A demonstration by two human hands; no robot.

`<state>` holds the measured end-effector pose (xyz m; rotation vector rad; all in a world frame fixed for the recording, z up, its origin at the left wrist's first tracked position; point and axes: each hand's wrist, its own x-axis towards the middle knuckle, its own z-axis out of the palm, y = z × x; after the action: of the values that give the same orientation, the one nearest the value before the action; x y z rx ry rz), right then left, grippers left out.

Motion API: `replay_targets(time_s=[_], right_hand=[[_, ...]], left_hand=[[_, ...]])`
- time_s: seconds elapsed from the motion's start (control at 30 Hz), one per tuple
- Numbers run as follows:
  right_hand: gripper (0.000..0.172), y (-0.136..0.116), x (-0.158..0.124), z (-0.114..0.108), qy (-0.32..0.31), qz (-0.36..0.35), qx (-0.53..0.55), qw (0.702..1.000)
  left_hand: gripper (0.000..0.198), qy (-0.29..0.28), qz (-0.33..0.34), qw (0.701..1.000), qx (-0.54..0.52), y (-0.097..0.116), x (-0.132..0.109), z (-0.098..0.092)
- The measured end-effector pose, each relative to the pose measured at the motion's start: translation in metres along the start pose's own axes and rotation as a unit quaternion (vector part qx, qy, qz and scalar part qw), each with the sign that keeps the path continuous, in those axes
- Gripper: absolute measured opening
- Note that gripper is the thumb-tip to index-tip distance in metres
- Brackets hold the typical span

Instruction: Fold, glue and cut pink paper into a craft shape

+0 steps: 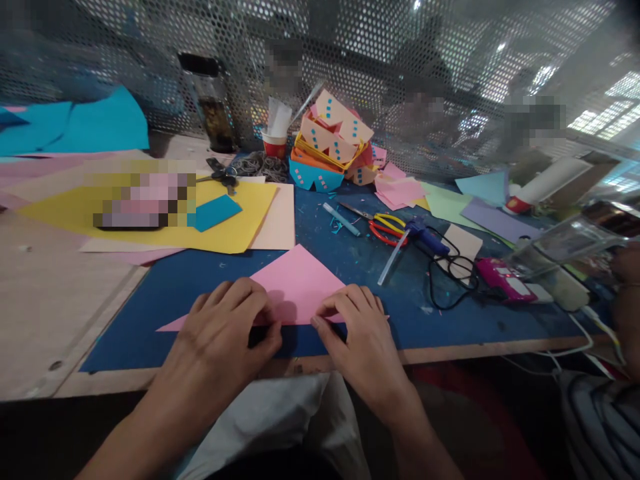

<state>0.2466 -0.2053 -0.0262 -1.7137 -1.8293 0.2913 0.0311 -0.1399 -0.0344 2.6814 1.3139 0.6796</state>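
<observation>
A pink paper triangle [299, 282] lies folded on the blue mat [165, 293], its point away from me. My left hand [227, 327] rests on the triangle's lower left part, fingers curled and pressing the near edge. My right hand [357, 327] presses the lower right part of the same edge, thumb and fingers pinched on the paper. Both hands sit close together near the table's front edge.
A yellow sheet [235, 227] and other coloured sheets lie at the left. A pile of folded paper pieces [330, 143] stands at the back. Red-yellow scissors [383, 227], a glue gun [425, 237] with black cord, a pink device [503, 280] and another person's arm [627, 300] are at the right.
</observation>
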Motion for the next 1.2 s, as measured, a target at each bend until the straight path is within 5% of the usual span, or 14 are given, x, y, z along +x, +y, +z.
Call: replay_targets(time_s=[1.2], right_hand=[[0.009, -0.001, 0.001, -0.001, -0.002, 0.004, 0.006, 1.0]], left_hand=[[0.005, -0.018, -0.019, 1.0, -0.018, -0.012, -0.008, -0.014]])
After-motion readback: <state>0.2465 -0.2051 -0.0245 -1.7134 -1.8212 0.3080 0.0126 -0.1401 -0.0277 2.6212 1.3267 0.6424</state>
